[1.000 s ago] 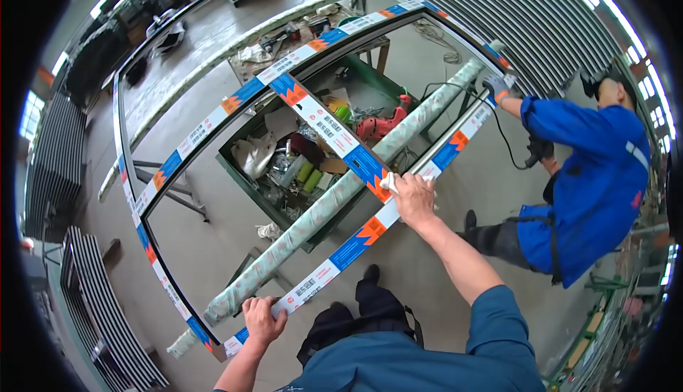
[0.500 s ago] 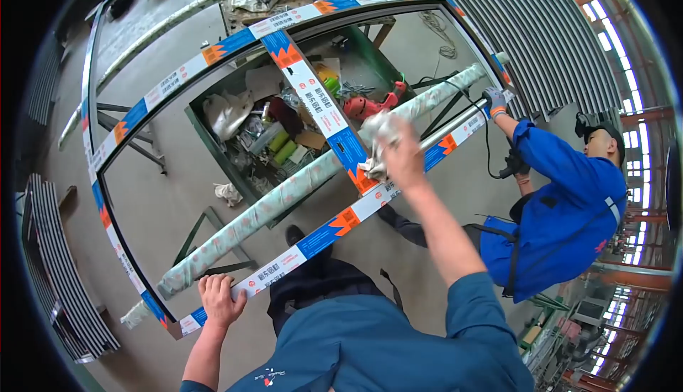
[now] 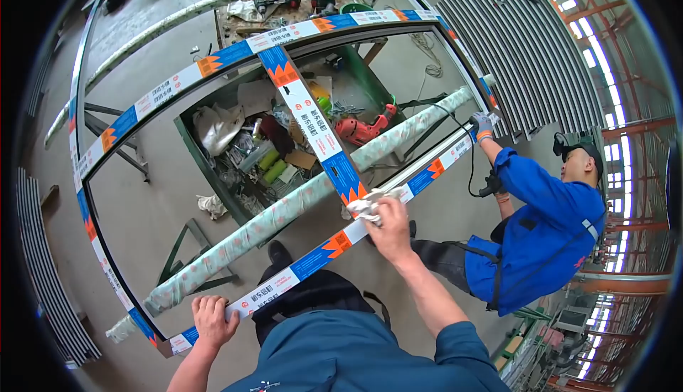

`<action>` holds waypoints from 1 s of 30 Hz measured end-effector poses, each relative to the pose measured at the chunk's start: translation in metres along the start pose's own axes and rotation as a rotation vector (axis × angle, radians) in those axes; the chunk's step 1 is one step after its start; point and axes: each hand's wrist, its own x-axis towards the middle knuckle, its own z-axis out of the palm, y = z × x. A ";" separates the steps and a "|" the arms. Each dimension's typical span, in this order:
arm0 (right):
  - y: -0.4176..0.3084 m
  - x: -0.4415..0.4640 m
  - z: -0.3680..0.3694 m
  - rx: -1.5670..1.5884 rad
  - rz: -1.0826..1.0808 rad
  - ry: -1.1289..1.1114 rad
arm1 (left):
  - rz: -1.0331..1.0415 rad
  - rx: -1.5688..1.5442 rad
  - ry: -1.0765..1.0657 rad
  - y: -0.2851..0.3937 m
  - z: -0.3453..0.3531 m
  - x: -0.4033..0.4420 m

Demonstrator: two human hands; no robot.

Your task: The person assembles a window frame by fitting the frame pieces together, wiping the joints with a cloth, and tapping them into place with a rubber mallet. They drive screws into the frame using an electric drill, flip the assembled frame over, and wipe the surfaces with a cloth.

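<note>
A large rectangular metal frame (image 3: pixel 263 295) lies before me, covered in blue, white and orange printed film. Its crossbar (image 3: pixel 311 123) meets the near rail toward the middle. My left hand (image 3: pixel 213 319) is wrapped over the near rail close to the left corner. At the joint of crossbar and near rail, my right hand (image 3: pixel 390 232) presses a crumpled white rag (image 3: pixel 370 205) onto the surface. Below the frame, a support bar (image 3: pixel 267 220) wrapped in patterned film runs diagonally.
A co-worker in blue (image 3: pixel 548 207) stands at the right, one gloved hand (image 3: pixel 485 123) on the frame's corner. Under the frame is a green bin (image 3: pixel 206 168) of scraps with a red power tool (image 3: pixel 366 127). Stacked metal profiles (image 3: pixel 519 50) stand at the back right.
My right hand has moved down and nearer to me with the rag, onto the joint. My left hand keeps its grip on the rail. The whole view has shifted slightly.
</note>
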 end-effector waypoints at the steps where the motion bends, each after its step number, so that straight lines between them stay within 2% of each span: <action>1: 0.000 0.002 -0.011 -0.145 -0.008 0.046 | 0.002 0.004 0.000 0.000 0.000 -0.001; 3: 0.011 0.001 -0.016 -0.357 -0.043 0.036 | -0.009 0.003 -0.006 0.001 0.001 -0.002; 4: 0.019 0.001 -0.014 -0.357 -0.044 0.036 | -0.005 0.014 -0.004 0.000 0.001 -0.002; 7: 0.038 0.006 -0.003 -0.375 -0.239 -0.063 | -0.001 0.030 -0.009 -0.001 0.001 -0.001; 10: 0.044 0.032 0.014 -0.278 -0.317 -0.102 | -0.018 0.033 -0.007 0.003 0.001 0.003; 14: 0.032 0.115 0.067 -0.132 -0.358 0.029 | -0.016 0.076 -0.009 0.004 0.004 0.003; 15: 0.032 0.151 0.083 -0.122 -0.451 0.105 | -0.005 0.095 -0.011 0.004 0.006 0.001; 16: 0.032 0.183 0.096 -0.130 -0.429 0.091 | -0.014 0.091 -0.034 0.004 0.007 0.001; 17: 0.034 0.220 0.102 -0.108 -0.345 -0.057 | -0.029 0.092 -0.059 0.006 0.004 0.002; 19: 0.009 0.266 0.073 0.260 -0.068 -0.017 | -0.032 0.116 -0.101 0.013 -0.003 0.006; 20: -0.007 0.276 0.044 0.375 -0.064 0.083 | -0.082 0.111 -0.054 0.018 0.002 0.010; 22: -0.011 0.279 0.012 0.582 -0.044 0.259 | -0.171 0.065 0.041 0.034 0.011 0.024; 23: -0.005 0.268 0.005 0.553 -0.026 0.251 | -0.216 0.054 0.086 0.045 0.017 0.034; 24: -0.012 0.244 -0.006 0.522 -0.009 0.185 | -0.292 0.039 0.125 0.055 0.031 0.044; 26: 0.020 0.197 0.024 0.568 0.005 -0.170 | -0.428 0.023 0.153 0.066 0.049 0.062; 27: 0.042 0.166 0.055 0.409 -0.138 -0.195 | -0.491 0.014 0.137 0.071 0.053 0.067; 29: 0.038 0.146 0.073 0.255 -0.141 -0.072 | -0.496 0.061 0.211 0.074 0.052 0.075; 30: 0.035 0.159 0.083 0.262 -0.154 -0.083 | -0.521 0.055 0.191 0.075 0.052 0.075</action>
